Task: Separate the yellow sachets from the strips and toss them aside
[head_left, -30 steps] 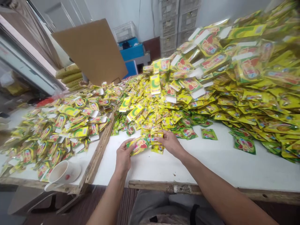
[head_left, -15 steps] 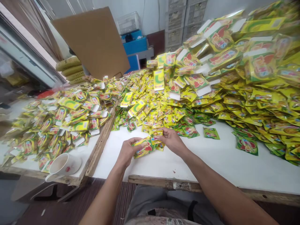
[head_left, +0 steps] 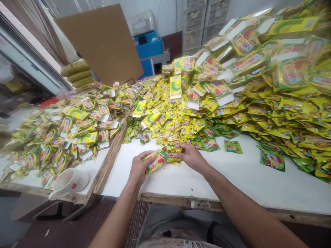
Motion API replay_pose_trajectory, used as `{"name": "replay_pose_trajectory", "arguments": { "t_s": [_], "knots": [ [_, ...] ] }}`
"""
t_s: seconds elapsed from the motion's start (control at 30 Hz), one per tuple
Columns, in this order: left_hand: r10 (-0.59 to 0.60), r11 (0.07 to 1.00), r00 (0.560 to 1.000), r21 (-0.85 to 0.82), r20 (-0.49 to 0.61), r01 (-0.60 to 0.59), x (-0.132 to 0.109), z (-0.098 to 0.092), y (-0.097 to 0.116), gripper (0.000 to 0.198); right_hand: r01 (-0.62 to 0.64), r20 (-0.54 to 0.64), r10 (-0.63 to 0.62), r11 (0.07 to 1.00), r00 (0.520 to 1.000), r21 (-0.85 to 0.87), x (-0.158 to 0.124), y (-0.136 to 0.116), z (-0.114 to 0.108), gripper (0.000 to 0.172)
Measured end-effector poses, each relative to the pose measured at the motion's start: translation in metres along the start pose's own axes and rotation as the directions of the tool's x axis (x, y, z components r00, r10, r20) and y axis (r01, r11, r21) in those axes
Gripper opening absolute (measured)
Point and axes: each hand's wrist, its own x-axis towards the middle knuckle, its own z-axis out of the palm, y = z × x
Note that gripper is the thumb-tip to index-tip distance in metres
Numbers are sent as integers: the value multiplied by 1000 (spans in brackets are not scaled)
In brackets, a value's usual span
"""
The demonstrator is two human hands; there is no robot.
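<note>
My left hand (head_left: 141, 166) is closed on a small yellow-green printed box (head_left: 156, 162) with red fruit pictures, its thumb on top. Against the box's right end, my right hand (head_left: 190, 155) pinches a yellow sachet (head_left: 173, 152). Sachet and box meet end to end; whether the sachet's tip is inside the box cannot be made out. Just beyond my hands lies a heap of yellow sachets (head_left: 168, 124), with green sachets (head_left: 210, 144) along its near edge. One green sachet (head_left: 233, 146) lies apart to the right.
Printed boxes (head_left: 82, 124) pile up on the left table, behind a wooden edge strip (head_left: 111, 162). A white mug (head_left: 69, 182) stands near that table's front corner. Tall piles of boxes and sachets (head_left: 284, 103) rise at right. A large cardboard sheet (head_left: 100, 44) leans behind.
My right hand has brought the yellow sachet up against the box's end, lifting it slightly. My left hand has turned the box a little and shifted slightly left.
</note>
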Motion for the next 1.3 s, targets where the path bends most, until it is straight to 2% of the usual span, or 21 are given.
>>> {"name": "replay_pose_trajectory", "arguments": {
  "t_s": [0.1,0.17,0.27,0.33,0.4,0.53,0.63,0.73,1.0,1.07,1.2,1.3],
  "knots": [
    [43,996,998,77,53,-47,1,-3,-7,38,57,20,-54,988,998,-143,0,-3,0,13],
    [61,988,994,139,94,-74,2,-4,-11,36,74,65,-64,982,996,-172,-1,-5,1,8],
    [42,986,993,156,110,-59,4,-4,-12,37,12,70,-8,999,997,-50,-1,-8,3,13],
    [22,994,997,108,78,-30,4,-2,-10,38,-19,30,17,996,999,89,-1,-10,2,21],
    [11,998,999,56,41,-13,3,1,-7,39,-15,-22,19,987,1000,162,0,-12,2,22],
    [-19,999,999,41,35,18,-1,6,-3,40,-22,-99,44,978,994,209,0,-14,2,21],
    [-62,997,997,48,39,60,-2,8,-1,40,-55,-101,83,966,991,251,0,-15,3,26],
    [-70,997,997,35,21,69,-1,10,-1,40,-30,-98,53,975,994,218,-1,-14,3,25],
    [-34,999,999,-17,-15,34,-1,17,-4,38,-49,10,48,979,999,197,-7,-16,13,21],
    [-31,999,999,-17,-17,31,0,18,-5,38,-56,31,51,980,998,191,-9,-18,14,26],
    [21,1000,998,19,-52,-20,1,17,-9,36,-32,94,15,982,995,185,-14,-19,13,47],
    [39,999,997,4,-64,-39,0,18,-15,34,-52,133,22,972,991,231,-14,-17,15,56]
  ]
}}
